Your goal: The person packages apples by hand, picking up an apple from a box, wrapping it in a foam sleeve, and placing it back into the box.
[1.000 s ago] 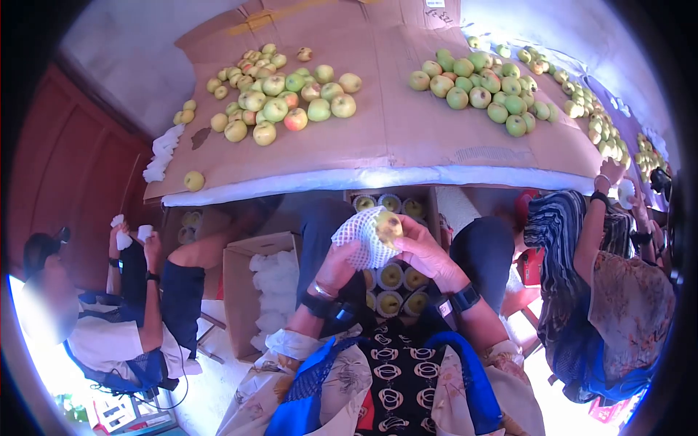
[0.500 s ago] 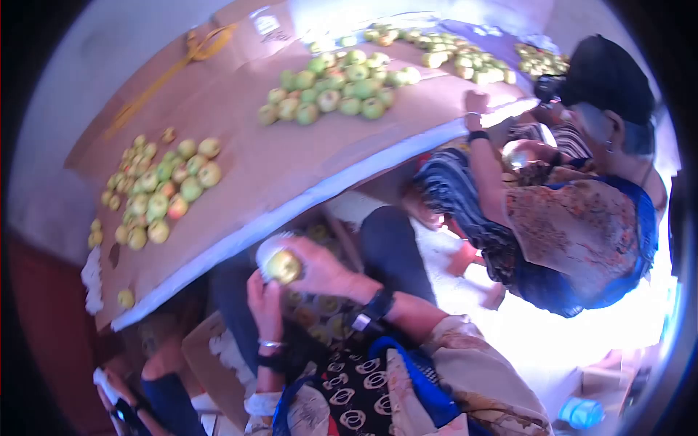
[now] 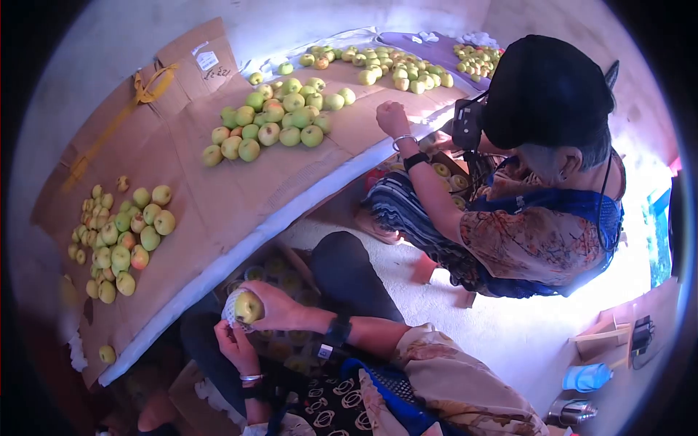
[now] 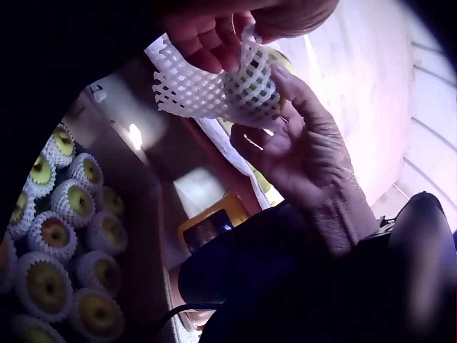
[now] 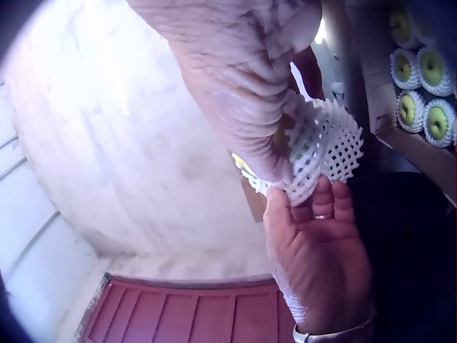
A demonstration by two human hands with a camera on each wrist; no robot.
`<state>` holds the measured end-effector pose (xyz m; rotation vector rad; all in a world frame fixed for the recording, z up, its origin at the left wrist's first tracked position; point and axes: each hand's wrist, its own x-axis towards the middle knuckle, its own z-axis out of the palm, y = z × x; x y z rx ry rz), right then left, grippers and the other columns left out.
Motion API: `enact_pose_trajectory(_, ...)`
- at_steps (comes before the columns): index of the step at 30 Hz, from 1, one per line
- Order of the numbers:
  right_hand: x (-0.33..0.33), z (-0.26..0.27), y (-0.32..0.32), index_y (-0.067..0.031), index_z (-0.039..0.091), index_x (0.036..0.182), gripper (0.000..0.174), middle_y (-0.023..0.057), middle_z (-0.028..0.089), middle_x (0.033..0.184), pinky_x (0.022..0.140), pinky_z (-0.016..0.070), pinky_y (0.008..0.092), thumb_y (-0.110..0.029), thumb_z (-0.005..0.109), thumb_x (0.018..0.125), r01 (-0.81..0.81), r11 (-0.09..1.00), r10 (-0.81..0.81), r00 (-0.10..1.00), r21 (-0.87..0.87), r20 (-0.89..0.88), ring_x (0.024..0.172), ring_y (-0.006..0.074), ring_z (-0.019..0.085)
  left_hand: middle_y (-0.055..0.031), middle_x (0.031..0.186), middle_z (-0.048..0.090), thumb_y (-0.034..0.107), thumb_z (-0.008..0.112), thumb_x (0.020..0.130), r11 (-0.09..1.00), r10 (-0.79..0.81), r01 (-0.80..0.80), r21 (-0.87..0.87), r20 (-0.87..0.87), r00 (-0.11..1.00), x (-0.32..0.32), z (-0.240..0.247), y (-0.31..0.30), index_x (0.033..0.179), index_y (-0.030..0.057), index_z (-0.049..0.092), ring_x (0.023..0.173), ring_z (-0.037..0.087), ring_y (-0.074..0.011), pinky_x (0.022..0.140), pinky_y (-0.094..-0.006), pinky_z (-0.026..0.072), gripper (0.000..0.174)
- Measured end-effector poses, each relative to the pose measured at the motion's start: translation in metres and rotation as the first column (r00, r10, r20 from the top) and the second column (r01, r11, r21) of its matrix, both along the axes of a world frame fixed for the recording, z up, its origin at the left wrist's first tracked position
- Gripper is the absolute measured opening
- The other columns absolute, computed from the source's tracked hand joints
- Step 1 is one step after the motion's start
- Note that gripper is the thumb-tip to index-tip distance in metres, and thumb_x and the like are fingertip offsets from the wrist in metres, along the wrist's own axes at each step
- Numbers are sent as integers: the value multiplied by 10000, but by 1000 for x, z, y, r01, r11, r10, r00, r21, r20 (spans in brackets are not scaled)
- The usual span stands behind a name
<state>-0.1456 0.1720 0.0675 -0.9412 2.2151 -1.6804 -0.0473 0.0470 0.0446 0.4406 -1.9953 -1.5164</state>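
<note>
A green-yellow apple (image 3: pixel 249 308) sits partly inside a white foam net (image 4: pixel 193 82), its bare end showing in the head view. My right hand (image 3: pixel 280 307) holds it, fingers and thumb curled around its side. From below, my left hand (image 3: pixel 238 349), with a silver bracelet, pinches the net's edge between thumb and fingertips. In the right wrist view the left hand's ringed fingers (image 5: pixel 323 204) lie along the mesh. The loose end of the net flares out past the apple in both wrist views.
Below my hands, a carton (image 4: pixel 146 229) holds several netted apples (image 4: pixel 44 282). Loose apples lie in piles (image 3: pixel 273 120) on a cardboard-covered table (image 3: pixel 240 196) with a white padded edge. Another person (image 3: pixel 538 232) sits close on the right, one fist raised near the table edge.
The head view has swung to the right, so the table and piles shift left. My right hand has gone from fingertips on the apple's end to a grip around its side.
</note>
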Motion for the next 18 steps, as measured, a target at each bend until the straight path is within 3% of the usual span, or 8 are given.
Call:
enact_pose_trajectory(4, 7, -8, -3, -20, 373, 1213, 769, 198, 484, 1125, 936, 381, 366, -197, 751, 568, 5, 999, -7, 998, 33, 68, 1070, 335, 487, -66, 741, 525, 43, 536, 829, 986, 11, -11, -168, -2, 1000, 4, 11, 11, 870, -7, 523, 649, 502, -144, 598, -275, 420, 66)
enact_pose_trajectory(7, 7, -13, -10, -24, 359, 1227, 781, 198, 477, 1136, 938, 380, 366, -184, 754, 573, 26, 999, -30, 992, 30, 122, 1078, 338, 483, -94, 723, 528, 31, 555, 808, 912, -85, 63, -405, -38, 996, 7, 25, 16, 844, -2, 533, 629, 522, -195, 575, -288, 420, 53)
enact_pose_trajectory(8, 9, -18, -11, -25, 355, 1231, 784, 198, 474, 1140, 938, 380, 367, -179, 754, 575, 33, 999, -36, 989, 27, 146, 1080, 339, 481, -98, 726, 529, 30, 557, 806, 917, -99, 84, -391, -18, 995, 7, 22, 16, 844, 0, 533, 629, 525, -204, 574, -290, 420, 54)
enact_pose_trajectory(10, 11, -19, -14, -38, 349, 1244, 788, 195, 469, 1147, 926, 390, 370, -169, 755, 581, 115, 993, -116, 992, -35, -44, 1078, 348, 479, -106, 731, 532, 30, 562, 802, 925, -114, 117, -363, 30, 993, 9, 12, 13, 843, 6, 534, 630, 530, -222, 573, -293, 421, 56)
enact_pose_trajectory(11, 11, -19, -15, -51, 364, 1226, 759, 192, 470, 1135, 911, 401, 372, -147, 746, 577, 123, 992, -123, 992, 26, -4, 1073, 356, 478, -97, 725, 531, 36, 563, 798, 925, -105, 93, -368, -14, 994, 9, 9, 13, 841, 0, 529, 620, 519, -207, 574, -291, 419, 65)
enact_pose_trajectory(14, 9, -12, -15, -58, 381, 1199, 726, 188, 470, 1121, 897, 410, 372, -121, 737, 569, 157, 986, -156, 988, 62, -22, 1068, 357, 479, -78, 721, 523, 49, 564, 797, 985, -21, 25, -170, 30, 999, 8, 15, 19, 836, 0, 526, 628, 502, -165, 590, -280, 415, 73)
enact_pose_trajectory(15, 9, -9, -13, -53, 397, 1165, 687, 188, 470, 1109, 889, 414, 371, -105, 727, 565, 166, 985, -165, 986, 54, -18, 1062, 355, 483, -44, 771, 520, 35, 576, 784, 981, -64, 63, -184, 0, 998, 8, 7, 15, 897, 8, 512, 668, 482, -122, 624, -258, 413, 132)
enact_pose_trajectory(18, 7, -16, -19, -44, 401, 1150, 664, 193, 466, 1114, 896, 409, 368, -96, 717, 569, 210, 973, -214, 976, 92, 36, 1067, 354, 479, -38, 898, 515, -19, 592, 746, 980, -96, 106, 168, -67, 993, 11, -7, 14, 1008, 28, 464, 750, 480, -121, 670, -255, 416, 296)
